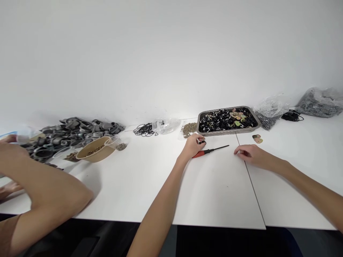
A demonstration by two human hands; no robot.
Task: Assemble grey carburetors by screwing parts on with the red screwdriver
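Note:
My left hand (193, 145) rests on the white table and pinches a small black part (201, 142) between its fingertips. Just beside it lies a screwdriver (210, 151) with a red handle and a black shaft pointing right. My right hand (249, 154) lies flat on the table to the right of the screwdriver, fingers loosely curled, holding nothing. Behind both hands stands a grey metal tray (201, 129) filled with black parts and a few coloured discs.
A heap of small brass bits (189, 129) and black rubber rings (144, 130) lie left of the tray. Farther left are a tan bowl (95, 153), grey metal castings (72, 132) and a co-worker's arm (45, 192). Plastic bags (320, 101) sit far right.

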